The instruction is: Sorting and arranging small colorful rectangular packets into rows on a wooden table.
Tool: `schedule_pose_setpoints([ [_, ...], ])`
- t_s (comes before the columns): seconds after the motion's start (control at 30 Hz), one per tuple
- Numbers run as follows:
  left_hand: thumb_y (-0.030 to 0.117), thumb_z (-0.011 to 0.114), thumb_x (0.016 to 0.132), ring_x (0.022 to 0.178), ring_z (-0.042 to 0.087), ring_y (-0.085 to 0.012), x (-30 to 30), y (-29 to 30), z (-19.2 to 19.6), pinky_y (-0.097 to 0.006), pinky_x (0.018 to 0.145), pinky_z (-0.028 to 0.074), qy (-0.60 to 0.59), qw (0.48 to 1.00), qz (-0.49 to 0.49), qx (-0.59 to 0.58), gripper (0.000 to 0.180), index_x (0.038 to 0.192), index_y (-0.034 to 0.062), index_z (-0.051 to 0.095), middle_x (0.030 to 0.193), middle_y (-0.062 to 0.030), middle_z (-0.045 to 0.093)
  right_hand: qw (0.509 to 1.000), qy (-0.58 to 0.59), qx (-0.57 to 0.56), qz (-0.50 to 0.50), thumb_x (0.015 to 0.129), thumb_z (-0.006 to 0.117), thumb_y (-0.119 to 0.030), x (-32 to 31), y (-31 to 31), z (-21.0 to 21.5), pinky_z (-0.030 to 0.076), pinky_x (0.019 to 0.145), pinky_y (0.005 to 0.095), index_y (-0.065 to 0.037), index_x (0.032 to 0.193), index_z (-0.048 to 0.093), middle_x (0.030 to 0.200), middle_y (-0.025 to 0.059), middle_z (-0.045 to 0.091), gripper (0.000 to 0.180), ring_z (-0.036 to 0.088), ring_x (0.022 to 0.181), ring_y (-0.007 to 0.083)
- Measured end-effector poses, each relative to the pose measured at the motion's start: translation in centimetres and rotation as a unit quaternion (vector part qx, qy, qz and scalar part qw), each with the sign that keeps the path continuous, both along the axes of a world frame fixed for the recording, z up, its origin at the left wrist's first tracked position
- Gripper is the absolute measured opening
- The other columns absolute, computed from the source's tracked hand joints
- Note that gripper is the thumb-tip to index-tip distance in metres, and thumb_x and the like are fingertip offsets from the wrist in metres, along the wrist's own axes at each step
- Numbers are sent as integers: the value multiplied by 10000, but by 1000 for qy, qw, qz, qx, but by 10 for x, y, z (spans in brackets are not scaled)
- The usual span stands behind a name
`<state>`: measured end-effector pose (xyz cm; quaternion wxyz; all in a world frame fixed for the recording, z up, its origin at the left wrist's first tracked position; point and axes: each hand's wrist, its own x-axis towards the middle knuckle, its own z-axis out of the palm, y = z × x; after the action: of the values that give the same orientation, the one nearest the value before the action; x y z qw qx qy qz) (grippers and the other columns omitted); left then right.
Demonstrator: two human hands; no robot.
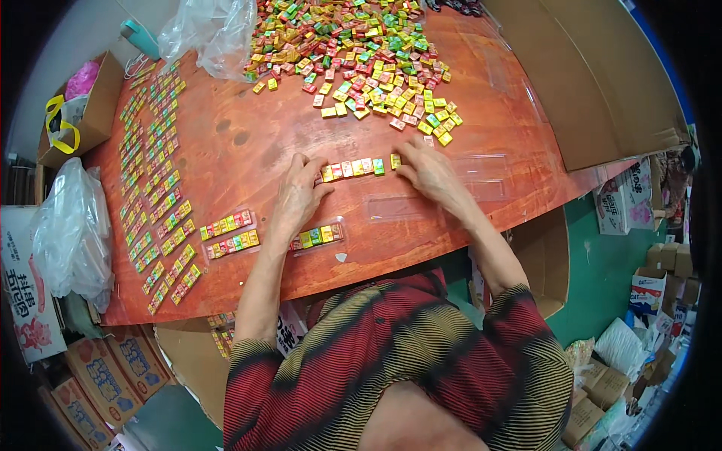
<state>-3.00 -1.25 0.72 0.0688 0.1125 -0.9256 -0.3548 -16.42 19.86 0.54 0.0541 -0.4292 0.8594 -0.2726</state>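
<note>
On the reddish wooden table, a short row of small coloured boxes (pixel 352 168) lies between my hands. My left hand (pixel 298 194) is closed at the row's left end, thumb on the near side and forefinger on the far side. With thumb and fingers, my right hand (pixel 430 174) pinches a small yellow box (pixel 395 161), a little apart from the green box (pixel 378 166) at the row's right end. Close to my right hand lie clear plastic trays (pixel 392 208). Beside my left forearm, filled clear trays (pixel 232 243) hold rows of similar boxes.
A big loose heap of small boxes (pixel 361 45) covers the far middle. Several neat rows (pixel 167 203) line the left side. Clear plastic bags (pixel 218 34) lie at the far left. A large cardboard box (pixel 594 83) stands along the right edge.
</note>
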Motion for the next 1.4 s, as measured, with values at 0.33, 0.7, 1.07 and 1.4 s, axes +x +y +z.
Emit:
schedule_pose_setpoints([
  [0.33, 83, 692, 688, 865, 528, -295, -2, 6, -5, -367, 733, 440, 52, 998, -9, -26, 418, 1076, 42, 543, 937, -138, 493, 998, 40, -36, 29, 776, 589, -127, 7, -20, 4, 453, 713, 414, -42, 1043, 491, 962, 154, 486, 298, 537, 870, 331],
  [0.7, 116, 681, 694, 793, 545, -286, -21, 15, -11, -375, 682, 446, 60, 994, -15, -95, 344, 1027, 92, 600, 845, -120, 508, 997, 20, -15, 78, 781, 574, -147, 17, -43, -8, 443, 604, 415, -60, 934, 514, 824, 158, 486, 187, 550, 752, 345],
  [1.07, 97, 647, 727, 808, 545, -316, 6, 85, 10, -389, 687, 452, 31, 999, -27, 20, 275, 999, 97, 605, 859, -133, 501, 997, -27, 37, 55, 798, 580, -144, 42, 31, 31, 433, 680, 385, -62, 1036, 565, 867, 139, 490, 252, 530, 814, 321],
  [1.4, 145, 655, 704, 806, 516, -288, 18, 99, -12, -379, 671, 438, 77, 980, -81, -162, 395, 1040, 4, 504, 879, -137, 456, 998, 39, 20, 39, 778, 545, -32, 51, 64, 6, 421, 778, 382, -7, 1062, 556, 1055, 158, 539, 285, 533, 921, 319],
])
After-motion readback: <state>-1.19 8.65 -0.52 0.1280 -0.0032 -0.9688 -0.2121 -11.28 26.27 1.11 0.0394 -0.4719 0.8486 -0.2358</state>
